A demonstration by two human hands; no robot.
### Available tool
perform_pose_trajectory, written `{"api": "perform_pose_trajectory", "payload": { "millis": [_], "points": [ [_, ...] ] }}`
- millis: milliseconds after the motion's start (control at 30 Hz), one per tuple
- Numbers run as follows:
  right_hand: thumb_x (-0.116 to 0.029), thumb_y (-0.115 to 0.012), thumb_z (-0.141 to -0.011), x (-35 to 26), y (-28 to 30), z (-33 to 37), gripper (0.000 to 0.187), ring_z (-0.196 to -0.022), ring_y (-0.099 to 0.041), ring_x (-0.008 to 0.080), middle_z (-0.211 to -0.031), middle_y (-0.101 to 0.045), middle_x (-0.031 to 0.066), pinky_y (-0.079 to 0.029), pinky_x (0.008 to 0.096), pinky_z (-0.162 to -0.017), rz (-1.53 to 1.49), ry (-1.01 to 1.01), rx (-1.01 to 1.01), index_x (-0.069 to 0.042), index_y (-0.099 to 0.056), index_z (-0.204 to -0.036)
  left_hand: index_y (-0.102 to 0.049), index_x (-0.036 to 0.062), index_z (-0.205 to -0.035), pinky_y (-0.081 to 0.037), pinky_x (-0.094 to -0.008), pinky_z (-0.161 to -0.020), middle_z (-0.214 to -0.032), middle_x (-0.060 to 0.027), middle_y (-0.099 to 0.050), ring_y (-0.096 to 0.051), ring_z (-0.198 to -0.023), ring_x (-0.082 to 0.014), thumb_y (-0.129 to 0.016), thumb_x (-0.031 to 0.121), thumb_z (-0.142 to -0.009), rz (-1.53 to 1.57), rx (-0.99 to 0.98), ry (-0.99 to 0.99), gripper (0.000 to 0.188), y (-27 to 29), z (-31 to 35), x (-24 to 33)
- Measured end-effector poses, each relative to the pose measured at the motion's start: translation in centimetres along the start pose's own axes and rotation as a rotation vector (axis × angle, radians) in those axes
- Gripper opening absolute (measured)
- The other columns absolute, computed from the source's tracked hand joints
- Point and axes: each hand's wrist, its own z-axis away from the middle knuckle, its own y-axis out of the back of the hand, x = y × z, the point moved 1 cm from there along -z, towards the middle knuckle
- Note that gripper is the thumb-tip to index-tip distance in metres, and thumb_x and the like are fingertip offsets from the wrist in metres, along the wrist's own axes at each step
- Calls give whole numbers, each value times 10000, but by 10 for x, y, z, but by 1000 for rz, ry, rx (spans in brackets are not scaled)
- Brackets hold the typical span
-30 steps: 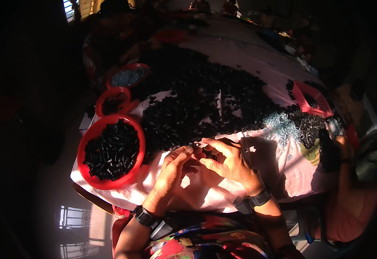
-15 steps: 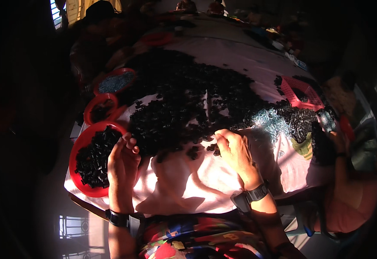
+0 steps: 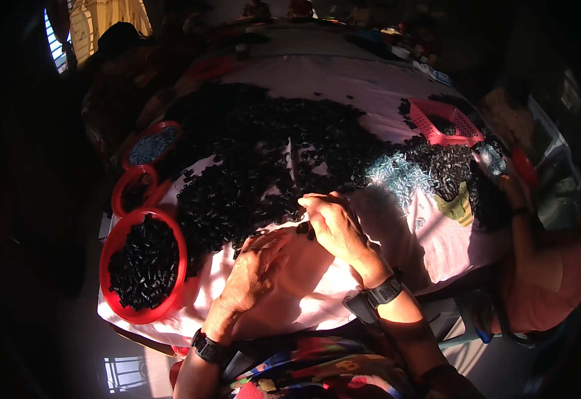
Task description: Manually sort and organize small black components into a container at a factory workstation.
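My left hand (image 3: pixel 250 271) is low over the pink cloth at the near edge of a wide heap of small black plastic pieces (image 3: pixel 227 196). Its fingers reach forward and slightly apart, and I see nothing held in them. To its right, my right hand (image 3: pixel 337 229) has thumb and fingers pinched together at the heap's edge. What the pinch holds, if anything, is too small and dark to make out. A few loose black pieces (image 3: pixel 306 230) lie beneath that hand. Left of both hands stands a red basin (image 3: pixel 179 266) filled with black pieces.
Farther left are a smaller red bowl (image 3: pixel 117 199) and a red dish of silvery-blue small parts (image 3: pixel 152 145). On the right lie a pile of shiny pale parts (image 3: pixel 400 178) and a pink perforated basket (image 3: pixel 447 138). A co-worker's arm (image 3: pixel 520 206) reaches in at the right edge.
My left hand has moved right from beside the red basin's rim to the heap's near edge, close to my right hand. The right hand stays pinched there. The view has shifted slightly.
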Motion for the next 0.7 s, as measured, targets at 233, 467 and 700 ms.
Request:
{"api": "perform_pose_trajectory", "payload": {
  "millis": [233, 467, 700],
  "points": [
    [-55, -502, -941, 2, 5, -2, 303, -968, -701, 363, -1053, -729, 208, -538, 420, -914, -13, -66, -93, -6, -666, -1192, -644, 53, -1308, -381, -432, -1107, -1392, -183, -590, -508, -1330, -362, -635, 143, -945, -198, 22, -74, 375, -10, -10, -7],
    [-103, -569, -925, 3, 11, -3, 194, -792, -729, 345, -839, -727, 183, -569, 409, -725, -11, -169, 29, -57, -720, -1038, -645, 48, -1294, -407, -439, -1106, -1443, -197, -547, -497, -1350, -380, -632, 57, -897, -427, 17, -131, 398, -10, -10, -9],
    [-142, -614, -898, 5, 14, 0, 128, -703, -694, 361, -749, -685, 175, -532, 433, -655, 34, -177, -50, -87, -724, -936, -716, 37, -1153, -460, -441, -1064, -1303, -194, -650, -580, -1260, -373, -673, 33, -862, -249, 48, -113, 295, 4, 2, -6]
  ]
}}
